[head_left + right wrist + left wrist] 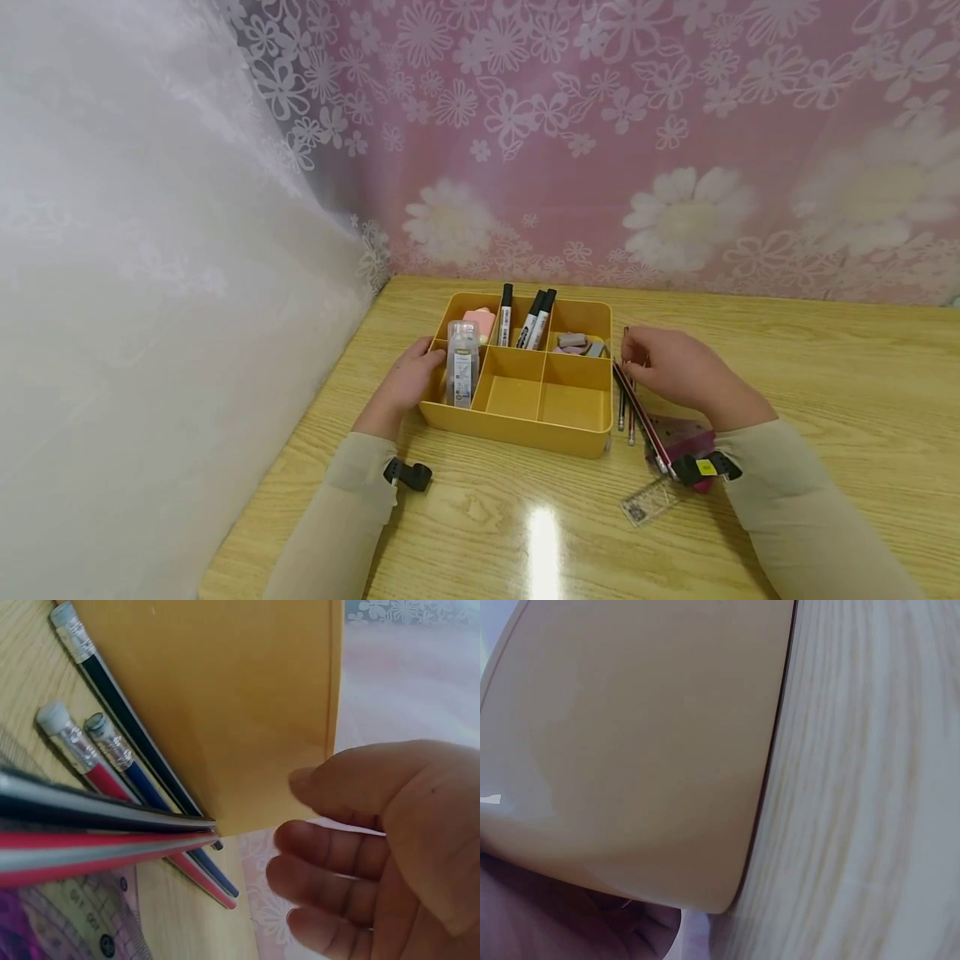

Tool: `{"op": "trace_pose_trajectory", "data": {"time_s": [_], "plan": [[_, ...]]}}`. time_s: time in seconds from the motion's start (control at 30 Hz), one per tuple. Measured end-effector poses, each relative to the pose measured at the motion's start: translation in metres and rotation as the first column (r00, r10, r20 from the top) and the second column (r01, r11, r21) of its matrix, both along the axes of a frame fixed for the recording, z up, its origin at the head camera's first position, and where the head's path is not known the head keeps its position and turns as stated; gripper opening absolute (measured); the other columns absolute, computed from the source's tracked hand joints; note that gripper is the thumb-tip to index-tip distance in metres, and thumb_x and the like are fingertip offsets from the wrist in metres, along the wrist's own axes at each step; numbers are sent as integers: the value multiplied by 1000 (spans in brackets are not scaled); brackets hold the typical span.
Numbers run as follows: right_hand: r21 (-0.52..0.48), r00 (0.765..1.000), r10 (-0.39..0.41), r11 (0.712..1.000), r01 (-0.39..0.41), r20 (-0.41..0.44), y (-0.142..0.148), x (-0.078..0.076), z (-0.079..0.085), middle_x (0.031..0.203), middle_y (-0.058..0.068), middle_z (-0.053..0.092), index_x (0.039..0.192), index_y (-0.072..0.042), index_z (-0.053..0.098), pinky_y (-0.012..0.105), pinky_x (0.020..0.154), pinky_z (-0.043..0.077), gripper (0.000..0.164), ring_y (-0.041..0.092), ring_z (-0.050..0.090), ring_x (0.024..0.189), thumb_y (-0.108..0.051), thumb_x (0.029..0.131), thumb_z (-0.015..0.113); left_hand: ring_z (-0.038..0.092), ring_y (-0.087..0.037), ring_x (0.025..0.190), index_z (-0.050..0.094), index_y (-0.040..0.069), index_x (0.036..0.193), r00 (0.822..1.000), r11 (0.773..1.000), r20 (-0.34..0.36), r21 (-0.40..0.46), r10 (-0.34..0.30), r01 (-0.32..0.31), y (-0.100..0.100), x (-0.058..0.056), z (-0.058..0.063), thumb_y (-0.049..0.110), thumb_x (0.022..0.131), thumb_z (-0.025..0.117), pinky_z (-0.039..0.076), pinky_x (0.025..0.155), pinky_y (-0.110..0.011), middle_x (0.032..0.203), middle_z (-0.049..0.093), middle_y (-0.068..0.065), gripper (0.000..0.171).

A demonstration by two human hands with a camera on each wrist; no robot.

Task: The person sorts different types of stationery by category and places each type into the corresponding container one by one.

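Observation:
On the table stands a yellow divided organizer box. My left hand grips its left side, the thumb over the rim; the left wrist view shows the box wall and part of the left hand. Beside the right wall, my right hand hovers over several pencils. In the right wrist view the right hand has loosely bent fingers, a gap under the thumb, and nothing held. Two pencils, red and black, lie across others with eraser ends.
Inside the box are a clear plastic case, a pink item, black-capped markers and several erasers. A clear ruler and a purple pouch-like item lie by the right wrist. A floral curtain hangs behind.

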State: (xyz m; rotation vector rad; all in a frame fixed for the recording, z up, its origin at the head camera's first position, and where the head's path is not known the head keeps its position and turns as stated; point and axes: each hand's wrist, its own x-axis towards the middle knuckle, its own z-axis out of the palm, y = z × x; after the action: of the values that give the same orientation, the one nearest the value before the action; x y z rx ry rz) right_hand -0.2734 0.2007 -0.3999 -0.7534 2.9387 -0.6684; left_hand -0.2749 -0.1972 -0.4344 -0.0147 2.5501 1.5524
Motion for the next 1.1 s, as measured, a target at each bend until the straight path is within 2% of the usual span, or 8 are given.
{"op": "trace_pose_trajectory", "data": {"time_s": [0.23,0.43,0.9,1.1], "plan": [[60,993,-26,998,19,111,3,-3,-13,74,-1,53,90,-17,56,35,59,38,11,18,49,66,-17,92,67,38,-36,141,44,12,152,1000,1000,13,-17,11,-11,0,0,-1,37,106,40,27,116,-56,151,46,-12,52],[101,977,-10,995,-12,211,-1,-7,-24,75,1,54,92,-12,53,35,60,40,18,18,50,65,-18,89,70,39,-35,140,45,12,151,1000,1000,6,-13,7,-7,0,-1,-2,37,106,40,28,116,-56,150,47,-12,51],[65,974,-27,998,12,224,-3,-3,-24,78,2,55,102,-8,51,34,60,41,24,19,50,66,-12,86,68,39,-35,141,44,11,152,1000,1000,3,-9,8,-8,-3,-1,-3,37,106,41,28,116,-55,151,46,-13,53],[-2,973,-78,997,80,219,-2,5,-14,83,4,60,119,-5,49,35,57,45,32,20,54,64,-11,90,62,39,-35,140,44,10,152,1000,1000,4,-7,-12,12,-8,0,-2,36,106,40,29,115,-55,150,46,-14,52]]}}
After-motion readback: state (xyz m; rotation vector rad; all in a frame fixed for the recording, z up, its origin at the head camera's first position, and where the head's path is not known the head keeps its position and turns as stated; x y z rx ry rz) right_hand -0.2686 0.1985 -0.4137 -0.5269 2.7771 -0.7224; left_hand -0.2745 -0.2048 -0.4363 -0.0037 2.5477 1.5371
